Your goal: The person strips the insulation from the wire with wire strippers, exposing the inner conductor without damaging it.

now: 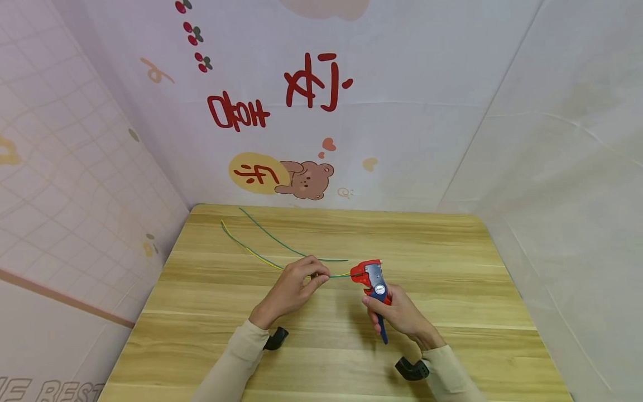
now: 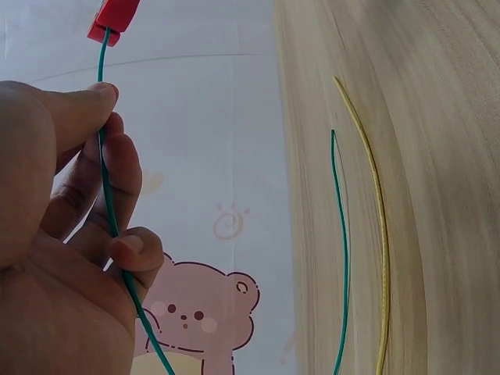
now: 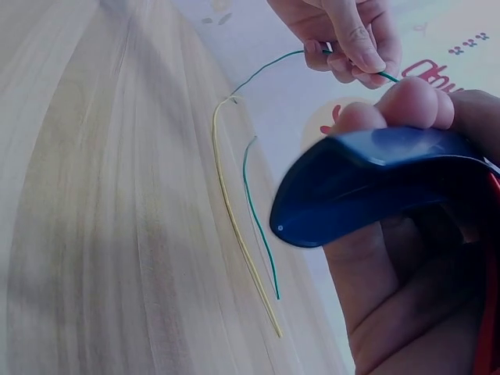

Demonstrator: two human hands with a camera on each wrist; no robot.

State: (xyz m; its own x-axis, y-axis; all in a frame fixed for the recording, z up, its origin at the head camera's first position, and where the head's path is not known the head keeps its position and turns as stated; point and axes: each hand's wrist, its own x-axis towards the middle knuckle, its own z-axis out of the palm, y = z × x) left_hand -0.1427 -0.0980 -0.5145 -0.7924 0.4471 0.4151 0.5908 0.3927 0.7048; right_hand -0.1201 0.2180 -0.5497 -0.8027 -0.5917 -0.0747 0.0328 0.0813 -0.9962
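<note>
My left hand (image 1: 296,282) pinches a green wire (image 2: 101,64) between thumb and fingers near one end. Past the fingertips, that end runs up to the red head of a wire stripper (image 1: 373,273) and enters its front. My right hand (image 1: 401,312) grips the stripper's handles, the head pointing up and left toward the left hand. In the right wrist view a blue handle (image 3: 351,180) fills the foreground. On the table lie a yellow wire (image 2: 383,250) and a second green wire (image 2: 344,242), both beyond the left hand. The tool's inner blades are hidden.
The wooden table (image 1: 201,335) is bounded by a printed cloth wall (image 1: 402,111) at the back and cloth walls on both sides. Black curved wrist mounts (image 1: 412,369) stick out under both forearms.
</note>
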